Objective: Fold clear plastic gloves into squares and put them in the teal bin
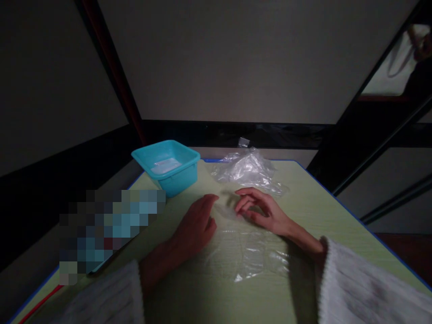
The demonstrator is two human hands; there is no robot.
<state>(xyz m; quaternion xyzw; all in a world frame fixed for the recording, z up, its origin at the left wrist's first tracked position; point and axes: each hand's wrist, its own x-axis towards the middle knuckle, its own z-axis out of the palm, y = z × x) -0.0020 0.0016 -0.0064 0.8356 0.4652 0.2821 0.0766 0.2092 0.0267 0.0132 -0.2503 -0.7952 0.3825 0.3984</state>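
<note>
Clear film [251,254] lying flat on table [324,202], extending toward wearer from right hand [268,213], nearer one; fingers sitting bent near far edge, can't tell if pinching. Left hand [197,222] hanging empty, thumb standing apart.

Free tabletop [329,209] rightward, basin [180,178] far left, crumpled plastic [249,168] ahead

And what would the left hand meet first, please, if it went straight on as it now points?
The left hand would probably meet the fingers of the right hand first, though depth is unclear.
</note>
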